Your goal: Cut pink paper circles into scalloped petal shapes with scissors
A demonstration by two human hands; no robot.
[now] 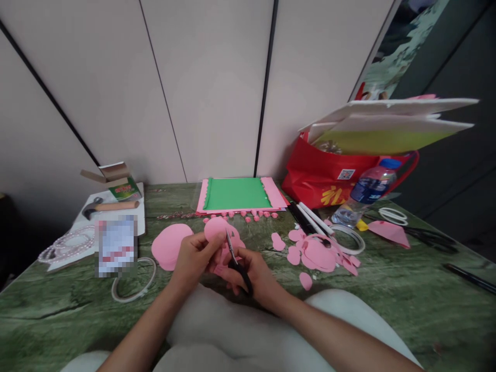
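Note:
My left hand (197, 254) pinches a pink paper piece (217, 227) with a rounded, scalloped outline, held up above the table's near edge. My right hand (251, 271) is closed round the black handles of the scissors (233, 251), whose blades point up and lie against the paper. Whether the blades are parted is too small to tell. Left of my left hand lies a stack of round pink paper (170, 245). Pink cutouts and scraps (318, 253) are scattered to the right of my right hand.
Green and pink sheets (238, 193) lie at the back, small pink pieces in front. Tape rings (134, 281), a hammer (112, 206), a box (126, 189) and beads (70, 245) are left. A red bag (318, 173), bottle (364, 194) and pens (313, 217) are right.

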